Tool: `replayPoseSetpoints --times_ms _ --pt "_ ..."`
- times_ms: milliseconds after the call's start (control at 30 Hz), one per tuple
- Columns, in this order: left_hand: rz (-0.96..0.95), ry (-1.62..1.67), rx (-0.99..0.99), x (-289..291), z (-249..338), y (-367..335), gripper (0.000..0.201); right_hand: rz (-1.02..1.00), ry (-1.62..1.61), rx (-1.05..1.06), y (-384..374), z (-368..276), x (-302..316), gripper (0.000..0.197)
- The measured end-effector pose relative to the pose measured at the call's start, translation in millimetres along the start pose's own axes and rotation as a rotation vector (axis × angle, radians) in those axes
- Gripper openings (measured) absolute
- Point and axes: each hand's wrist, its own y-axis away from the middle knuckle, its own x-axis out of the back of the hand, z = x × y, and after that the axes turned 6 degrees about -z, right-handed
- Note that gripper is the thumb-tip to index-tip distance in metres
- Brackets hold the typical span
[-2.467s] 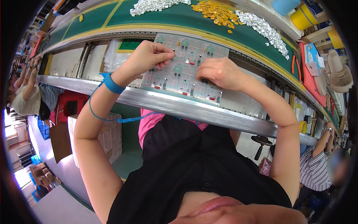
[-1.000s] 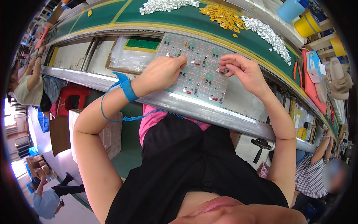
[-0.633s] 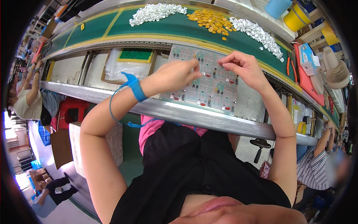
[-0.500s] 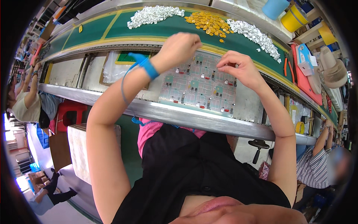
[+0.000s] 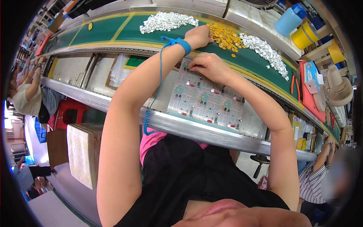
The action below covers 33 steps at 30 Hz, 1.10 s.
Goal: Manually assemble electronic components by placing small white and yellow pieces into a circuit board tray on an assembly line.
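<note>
My left hand [image 5: 198,37], with a blue wrist strap [image 5: 185,46] behind it, is at the left edge of a pile of yellow disc-shaped components [image 5: 228,36]. Its fingers curl together and downward; anything between them is hidden. Over the upper left part of a printed circuit board panel [image 5: 206,100] is my right hand [image 5: 211,68], thumb and fingertips pinched close to the board. Whatever they hold is too small to make out. Red, black and white parts stand on the panel in repeated groups, and a little yellow shows among them.
White component piles [image 5: 168,22] lie either side of the yellow one on the green belt [image 5: 128,32]. At right are orange-handled pliers [image 5: 295,85], a small fan [image 5: 340,87], a blue bottle [image 5: 289,20] and a yellow tape roll [image 5: 304,36]. A metal rail [image 5: 189,123] runs along the front.
My left hand has moved up and right to the yellow pile. My right hand has shifted left across the panel to its upper left part. The whole view has tilted slightly.
</note>
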Motion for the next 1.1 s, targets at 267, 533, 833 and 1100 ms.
replayPoseSetpoints --times_ms 267,533,833,1100 --pt "-0.105 0.057 -0.164 7 0 -15 0.017 0.053 -0.025 -0.013 -26 9 -13 0.010" --pt "-0.039 0.350 -0.226 22 -9 2 0.015 0.034 0.042 0.051 -30 15 -14 0.009" --pt "-0.077 0.893 -0.100 54 -36 82 0.024 -0.007 0.056 0.106 -32 19 -13 0.009" --pt "-0.069 1.017 0.108 53 -65 163 0.021 -0.119 0.207 0.271 -39 13 -9 0.005"
